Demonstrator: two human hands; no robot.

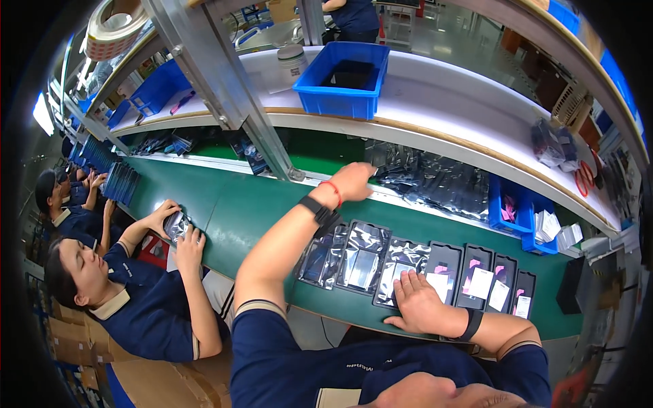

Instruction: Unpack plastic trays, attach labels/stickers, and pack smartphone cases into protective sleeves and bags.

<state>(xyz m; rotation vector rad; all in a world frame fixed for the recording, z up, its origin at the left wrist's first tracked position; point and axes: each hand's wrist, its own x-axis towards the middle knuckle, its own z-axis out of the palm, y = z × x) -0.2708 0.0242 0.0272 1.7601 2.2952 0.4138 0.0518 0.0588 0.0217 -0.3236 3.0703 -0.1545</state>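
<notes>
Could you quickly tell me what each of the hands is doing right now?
Left hand: reaching onto the pile of clear bags; grip cannot be told.
Right hand: open, flat on a bagged pack.

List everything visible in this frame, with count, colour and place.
clear plastic pouches: a row, shiny, on the green belt before the person
black trays with white and pink slips: about four, right end of the row
pouch pile: one heap, shiny, under the shelf
blue bin: one, on the white shelf
small blue bins: two, far right of belt
tape roll: one, top left
co-workers: several, dark blue shirts, left
left hand: reaching to the pouch pile
right hand: flat on a pouch
</notes>
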